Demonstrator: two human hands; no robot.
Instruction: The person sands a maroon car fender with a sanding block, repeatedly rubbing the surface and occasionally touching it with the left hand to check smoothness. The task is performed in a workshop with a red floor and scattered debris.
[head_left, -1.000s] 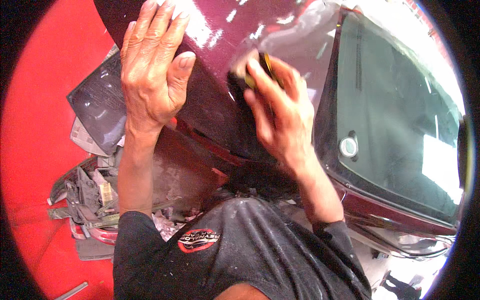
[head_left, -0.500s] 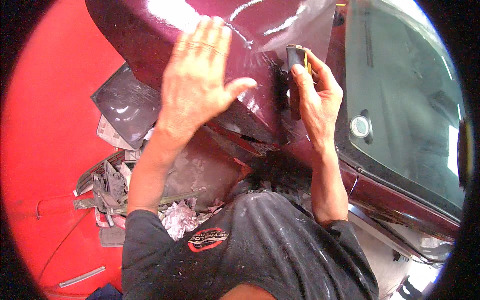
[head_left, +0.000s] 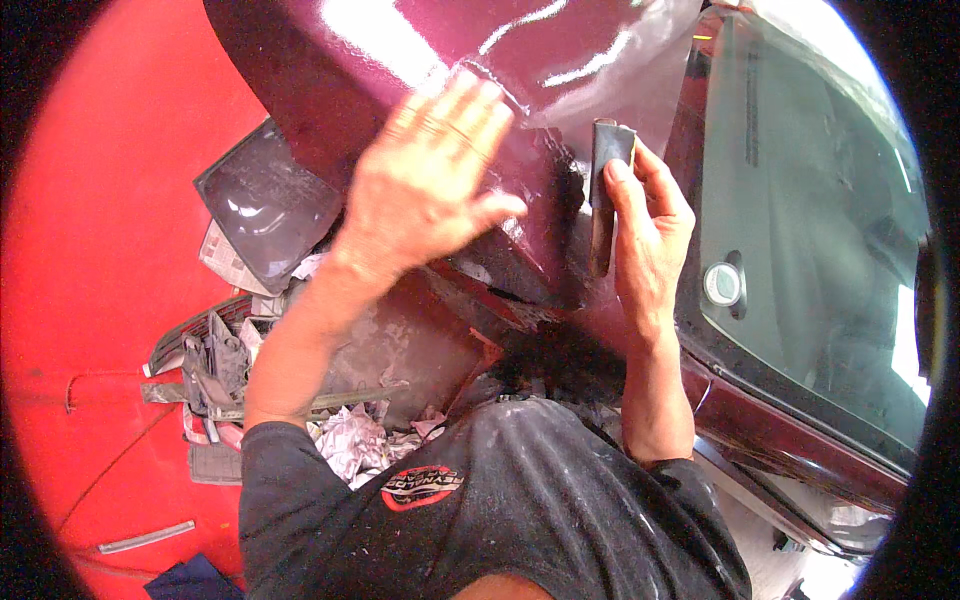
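My left hand lies flat, palm down, over the glossy maroon car body panel. Its fingers are stretched out side by side and the thumb points right. A jagged, scraped patch of the panel shows just right of that hand. In my right hand is a slim dark sanding block, pinched upright between thumb and fingers. A thin yellow edge shows along the block's side. The block is beside the damaged patch; whether it touches the panel I cannot tell.
At right is a car window with a round pale sticker. A dark loose panel, broken trim pieces and crumpled paper lie to the left. Farther left is a red surface with a pale strip.
My left hand has slid slightly right and nearer over the panel, still flat. My right hand keeps its hold on the sanding block. The whole view has shifted a little.
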